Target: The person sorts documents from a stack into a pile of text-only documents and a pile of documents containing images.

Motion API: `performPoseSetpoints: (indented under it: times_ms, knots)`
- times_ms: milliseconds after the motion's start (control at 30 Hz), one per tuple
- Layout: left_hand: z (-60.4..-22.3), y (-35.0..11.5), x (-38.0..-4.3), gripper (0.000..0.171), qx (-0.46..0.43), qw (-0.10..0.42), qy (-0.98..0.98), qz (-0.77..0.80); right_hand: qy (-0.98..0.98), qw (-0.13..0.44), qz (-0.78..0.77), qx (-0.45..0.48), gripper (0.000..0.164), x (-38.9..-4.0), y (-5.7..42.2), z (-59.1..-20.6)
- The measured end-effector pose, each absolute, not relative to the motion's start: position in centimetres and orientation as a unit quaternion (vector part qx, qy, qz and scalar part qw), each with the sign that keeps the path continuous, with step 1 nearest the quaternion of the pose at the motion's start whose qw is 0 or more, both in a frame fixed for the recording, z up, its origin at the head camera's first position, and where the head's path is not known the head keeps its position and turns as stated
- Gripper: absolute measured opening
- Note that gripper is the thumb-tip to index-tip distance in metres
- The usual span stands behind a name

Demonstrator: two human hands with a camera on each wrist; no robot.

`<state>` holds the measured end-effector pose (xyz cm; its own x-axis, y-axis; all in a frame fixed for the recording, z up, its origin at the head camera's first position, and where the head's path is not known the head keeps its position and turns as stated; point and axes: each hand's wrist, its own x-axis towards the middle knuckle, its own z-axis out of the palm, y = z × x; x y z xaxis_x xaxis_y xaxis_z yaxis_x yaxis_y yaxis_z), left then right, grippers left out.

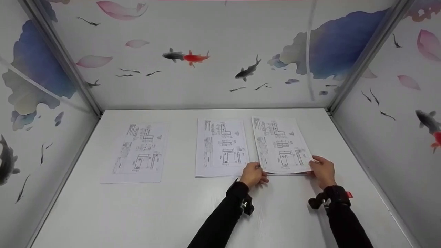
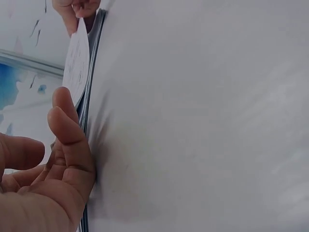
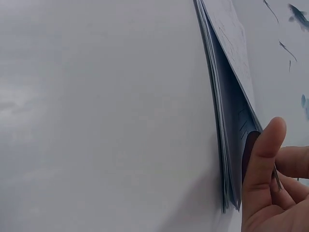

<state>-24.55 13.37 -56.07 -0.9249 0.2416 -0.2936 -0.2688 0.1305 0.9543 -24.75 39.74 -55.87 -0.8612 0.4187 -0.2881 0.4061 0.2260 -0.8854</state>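
Note:
A stack of printed technical drawings lies at the right of the table. My right hand pinches the top sheets at its near right corner. In the right wrist view those upper sheets are bent up, leaving a wedge-shaped gap above the sheets below. By the near left corner my left hand touches the stack's front edge. Its fingers are loosely bent along that edge in the left wrist view, the thumb apart from them.
Directly left of the stack lies another pile of the same drawings. Farther left is a third drawing, set slightly askew. White panels printed with fish and petals enclose the white table at the back and both sides.

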Motion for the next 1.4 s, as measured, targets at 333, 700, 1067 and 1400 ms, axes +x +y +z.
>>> performPoseSetpoints:
  times_ms: [333, 700, 1067, 1400]
  knots:
    - [-55.69, 12.52, -24.61, 0.036, 0.014, 0.197, 0.755, 0.625, -0.796, 0.017, 0.534, -0.284, 0.046, -24.39, 39.9, -55.56]
    - [-55.79, 12.71, -24.55, 0.03, 0.025, 0.199, 0.766, 0.61, -0.809, 0.021, 0.512, -0.287, 0.041, -24.04, 40.26, -55.54]
    - [-55.95, 12.63, -24.54, 0.041, 0.056, 0.187, 0.801, 0.565, -0.816, 0.029, 0.494, -0.299, 0.043, -23.82, 40.23, -55.35]
    - [-55.69, 12.78, -24.1, 0.016, 0.11, 0.192, 0.83, 0.512, -0.82, 0.007, 0.492, -0.291, 0.05, -24.07, 39.95, -55.45]
